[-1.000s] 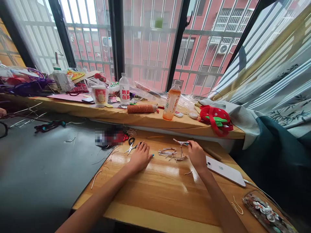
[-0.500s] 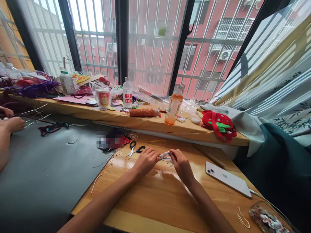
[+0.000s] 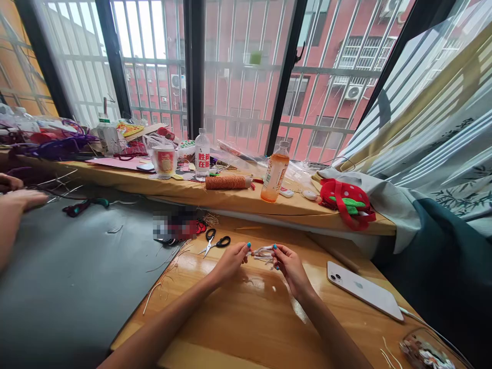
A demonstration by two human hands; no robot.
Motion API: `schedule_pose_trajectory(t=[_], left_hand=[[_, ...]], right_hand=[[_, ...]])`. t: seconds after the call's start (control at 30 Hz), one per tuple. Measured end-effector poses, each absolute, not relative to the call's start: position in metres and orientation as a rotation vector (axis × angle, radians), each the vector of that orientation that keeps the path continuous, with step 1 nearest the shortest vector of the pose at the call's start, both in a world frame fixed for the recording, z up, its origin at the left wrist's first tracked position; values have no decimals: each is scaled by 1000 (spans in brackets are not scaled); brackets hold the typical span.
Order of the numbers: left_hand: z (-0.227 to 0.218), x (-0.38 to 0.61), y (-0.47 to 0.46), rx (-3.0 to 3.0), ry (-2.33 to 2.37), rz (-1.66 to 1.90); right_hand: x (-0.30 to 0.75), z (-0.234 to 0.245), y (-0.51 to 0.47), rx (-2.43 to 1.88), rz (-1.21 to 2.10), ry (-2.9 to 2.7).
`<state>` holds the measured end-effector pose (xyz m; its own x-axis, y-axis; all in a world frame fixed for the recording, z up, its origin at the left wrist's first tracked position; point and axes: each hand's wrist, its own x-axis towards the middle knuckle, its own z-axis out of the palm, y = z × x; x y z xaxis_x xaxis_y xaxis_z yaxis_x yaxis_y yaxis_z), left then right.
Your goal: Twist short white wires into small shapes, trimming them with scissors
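Over the wooden table (image 3: 246, 323) both my hands hold a small bundle of pale cord loops (image 3: 263, 252) between them. My left hand (image 3: 229, 261) pinches its left end and my right hand (image 3: 290, 265) pinches its right end, fingertips close together. The bundle is lifted slightly off the tabletop. Small black-handled scissors (image 3: 215, 242) lie just left of my left hand.
A white phone (image 3: 363, 290) lies to the right, a tray of small pieces (image 3: 426, 353) at the bottom right. On the sill stand an orange drink bottle (image 3: 274, 174), a water bottle (image 3: 202, 155), a thread spool (image 3: 226, 182) and a strawberry pouch (image 3: 346, 200). Another person's hand (image 3: 19, 200) rests at far left.
My right hand brought its cord piece left and my left hand left the table; both gathered the loops and lifted them. The other person's hand came into view at left.
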<state>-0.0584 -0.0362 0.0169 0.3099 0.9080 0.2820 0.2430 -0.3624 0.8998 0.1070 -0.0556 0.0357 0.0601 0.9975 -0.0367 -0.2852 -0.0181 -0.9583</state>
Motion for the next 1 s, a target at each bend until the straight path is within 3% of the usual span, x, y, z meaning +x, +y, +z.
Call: schedule_pose_trajectory(t=[0.4,0.77,1.0], left_hand=[[27,-60,-40,1629,940,1138],[21,-63,-36,1692,1035,1314],[27,-65,-40,1779,1115,1425]], right_hand=[[104,36,-63,-1216,781,-1219],[100,43,-65,-1041,1196,-1256],[99,40,-64,-1104,1117,-1340]])
